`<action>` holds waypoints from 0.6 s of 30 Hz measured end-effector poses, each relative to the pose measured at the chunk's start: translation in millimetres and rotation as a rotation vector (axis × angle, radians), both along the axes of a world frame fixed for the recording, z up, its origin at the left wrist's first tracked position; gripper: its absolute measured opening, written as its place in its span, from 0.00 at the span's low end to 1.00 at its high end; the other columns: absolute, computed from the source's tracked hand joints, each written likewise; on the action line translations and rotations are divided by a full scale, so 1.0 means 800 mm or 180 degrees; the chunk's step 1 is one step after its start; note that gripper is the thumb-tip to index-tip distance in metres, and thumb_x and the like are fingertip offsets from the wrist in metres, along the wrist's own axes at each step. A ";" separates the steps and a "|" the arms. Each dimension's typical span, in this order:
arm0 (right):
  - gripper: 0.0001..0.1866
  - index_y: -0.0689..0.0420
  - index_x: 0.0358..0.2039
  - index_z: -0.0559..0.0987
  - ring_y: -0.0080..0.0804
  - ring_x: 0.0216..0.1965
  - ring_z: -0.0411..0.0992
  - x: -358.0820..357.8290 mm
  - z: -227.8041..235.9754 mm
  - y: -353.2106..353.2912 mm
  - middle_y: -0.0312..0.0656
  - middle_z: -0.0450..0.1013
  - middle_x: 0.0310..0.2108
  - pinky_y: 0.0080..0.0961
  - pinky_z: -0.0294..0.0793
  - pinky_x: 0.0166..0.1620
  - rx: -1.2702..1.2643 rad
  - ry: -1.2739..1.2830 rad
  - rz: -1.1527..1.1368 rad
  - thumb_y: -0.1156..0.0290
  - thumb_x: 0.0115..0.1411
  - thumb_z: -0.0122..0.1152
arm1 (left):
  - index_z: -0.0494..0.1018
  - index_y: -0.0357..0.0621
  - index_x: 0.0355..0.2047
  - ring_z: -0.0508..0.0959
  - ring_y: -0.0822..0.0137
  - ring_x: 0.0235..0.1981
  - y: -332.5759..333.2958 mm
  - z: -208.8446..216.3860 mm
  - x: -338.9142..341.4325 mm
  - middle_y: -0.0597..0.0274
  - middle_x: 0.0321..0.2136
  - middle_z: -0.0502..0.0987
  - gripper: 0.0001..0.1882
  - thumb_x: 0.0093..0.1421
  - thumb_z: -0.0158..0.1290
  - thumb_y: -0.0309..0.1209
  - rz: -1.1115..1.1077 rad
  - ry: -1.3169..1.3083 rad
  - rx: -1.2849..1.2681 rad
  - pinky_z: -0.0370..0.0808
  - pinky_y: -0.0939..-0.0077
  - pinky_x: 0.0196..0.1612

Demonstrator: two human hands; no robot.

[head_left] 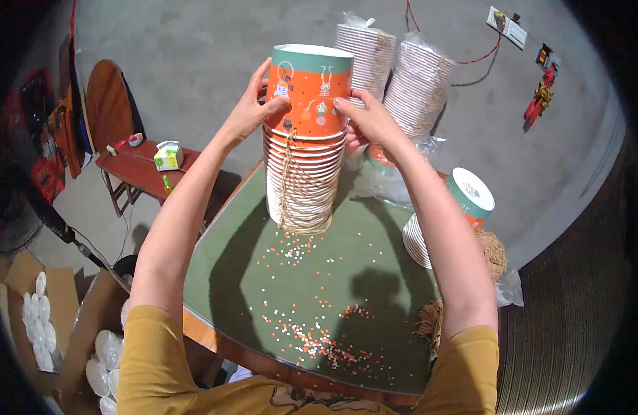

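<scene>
Orange bucket (306, 100) partly hides hands (248, 111).

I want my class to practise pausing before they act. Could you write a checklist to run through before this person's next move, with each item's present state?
1. Left hand and right hand both on the orange-and-green cylindrical paper bucket: ok.
2. White ribbed stack of nested buckets below it free of loose cord: not ok; tan fibrous twine hangs down its front.
3. Twine securely tied: cannot tell.
4. Flat green tabletop clear of small bits: not ok; orange and white dots lie scattered.
5. Second white ribbed stack, at right, standing apart from the first: ok.
</scene>
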State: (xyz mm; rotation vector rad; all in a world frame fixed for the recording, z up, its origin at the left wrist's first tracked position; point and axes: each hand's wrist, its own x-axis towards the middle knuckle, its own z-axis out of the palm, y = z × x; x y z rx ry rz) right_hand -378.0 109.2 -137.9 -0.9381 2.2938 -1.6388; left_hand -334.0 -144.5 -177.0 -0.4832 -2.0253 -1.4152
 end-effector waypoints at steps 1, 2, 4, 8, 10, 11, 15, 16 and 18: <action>0.33 0.57 0.60 0.57 0.19 0.18 0.68 0.000 -0.005 0.001 0.34 0.68 0.21 0.18 0.70 0.21 -0.0001 0.0011 -0.0005 0.51 0.62 0.55 | 0.41 0.51 0.68 0.65 0.58 0.58 -0.001 -0.004 -0.002 0.50 0.56 0.64 0.50 0.54 0.60 0.44 0.0003 -0.0006 -0.0020 0.58 0.60 0.62; 0.33 0.57 0.60 0.57 0.19 0.18 0.68 0.001 -0.010 0.000 0.34 0.68 0.21 0.18 0.70 0.21 0.0004 0.0004 0.0000 0.51 0.62 0.55 | 0.41 0.51 0.68 0.65 0.58 0.58 -0.002 -0.008 -0.002 0.50 0.56 0.64 0.50 0.54 0.60 0.44 0.0008 -0.0013 -0.0015 0.58 0.60 0.62; 0.34 0.56 0.60 0.57 0.19 0.17 0.67 0.002 -0.020 -0.005 0.34 0.68 0.20 0.18 0.70 0.21 -0.0012 0.0078 -0.0166 0.50 0.62 0.55 | 0.41 0.53 0.69 0.65 0.59 0.58 -0.003 -0.014 -0.004 0.52 0.56 0.64 0.49 0.54 0.59 0.44 -0.0080 -0.0042 -0.0019 0.58 0.60 0.62; 0.33 0.54 0.59 0.57 0.18 0.17 0.67 0.009 -0.027 -0.001 0.34 0.68 0.20 0.18 0.70 0.20 -0.0059 0.0083 -0.0276 0.49 0.61 0.56 | 0.40 0.55 0.69 0.66 0.61 0.57 -0.002 -0.020 -0.007 0.53 0.56 0.64 0.48 0.56 0.58 0.42 -0.0153 -0.0022 -0.0037 0.59 0.62 0.62; 0.35 0.54 0.61 0.56 0.19 0.16 0.68 0.005 -0.031 0.015 0.34 0.70 0.21 0.18 0.69 0.18 -0.0031 0.0175 -0.0290 0.51 0.61 0.57 | 0.40 0.54 0.69 0.66 0.63 0.56 0.016 -0.016 -0.008 0.55 0.56 0.64 0.46 0.58 0.56 0.41 -0.0298 -0.0185 0.0028 0.60 0.64 0.61; 0.35 0.54 0.62 0.56 0.20 0.16 0.69 0.011 -0.033 0.020 0.34 0.70 0.21 0.18 0.69 0.17 0.0032 0.0193 -0.0354 0.52 0.61 0.57 | 0.40 0.54 0.69 0.66 0.62 0.57 0.012 -0.021 -0.011 0.54 0.57 0.64 0.44 0.59 0.55 0.40 -0.0202 -0.0080 -0.0028 0.60 0.65 0.61; 0.32 0.54 0.60 0.62 0.35 0.27 0.74 0.041 -0.047 0.062 0.43 0.75 0.34 0.31 0.75 0.33 0.0951 0.2427 -0.1043 0.56 0.58 0.58 | 0.48 0.47 0.67 0.63 0.60 0.60 -0.021 -0.050 0.026 0.55 0.62 0.59 0.33 0.65 0.47 0.35 0.0337 0.0546 0.0298 0.61 0.64 0.61; 0.30 0.54 0.58 0.66 0.41 0.33 0.75 0.048 -0.053 0.093 0.45 0.74 0.37 0.35 0.75 0.39 0.1062 0.3110 -0.1232 0.57 0.58 0.58 | 0.51 0.46 0.65 0.64 0.62 0.59 -0.012 -0.057 0.044 0.55 0.61 0.60 0.30 0.65 0.46 0.33 0.0568 0.0752 0.0279 0.62 0.65 0.60; 0.23 0.54 0.51 0.72 0.48 0.44 0.70 0.065 -0.048 0.166 0.49 0.72 0.40 0.38 0.71 0.47 0.1535 0.2897 -0.1761 0.58 0.57 0.59 | 0.58 0.42 0.61 0.66 0.64 0.57 0.015 -0.084 0.073 0.56 0.58 0.64 0.24 0.65 0.45 0.31 0.1027 0.1053 0.0361 0.64 0.69 0.57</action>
